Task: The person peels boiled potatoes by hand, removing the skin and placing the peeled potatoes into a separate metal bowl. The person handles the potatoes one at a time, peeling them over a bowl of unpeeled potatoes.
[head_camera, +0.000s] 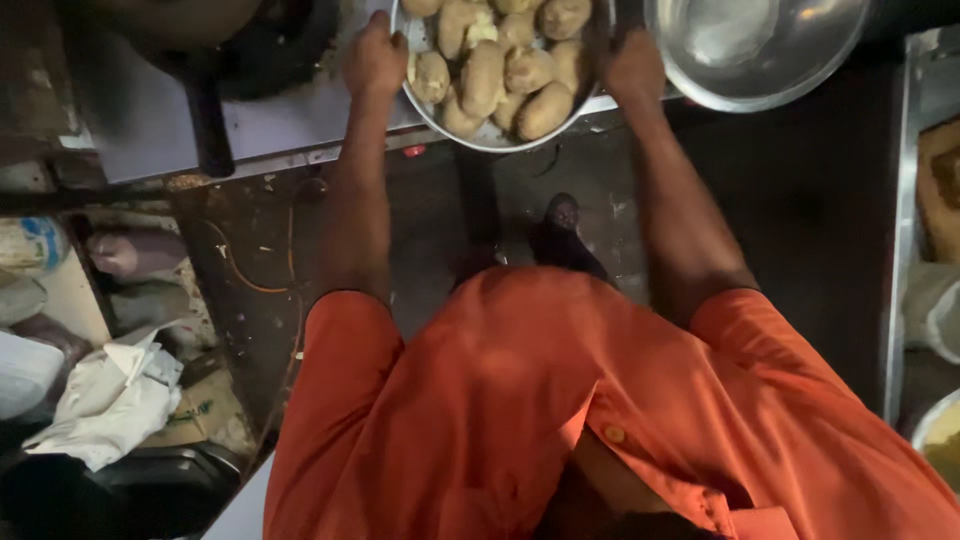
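Orange shirt (520, 420) fills the foreground; beyond it, a round metal bowl (490, 135) heaped with pale brown potatoes (500, 70) rests on the grey counter's (290, 115) edge. Likely heavy, rigid, smooth-rimmed; best gripped at opposite rims, where left hand (375, 55) and right hand (632, 65) are curled tight. Empty steel bowl (760, 50) just beside.

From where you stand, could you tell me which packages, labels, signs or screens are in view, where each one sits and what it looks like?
Package: far left on the shelf, a soft white bag with a blue patch, partly cut off.
Flat packet: on the floor at lower left, tan with a small green mark, half under crumpled white cloth.
Label: a small red tag on the counter's front edge, below the potato bowl.
No signs or screens show.
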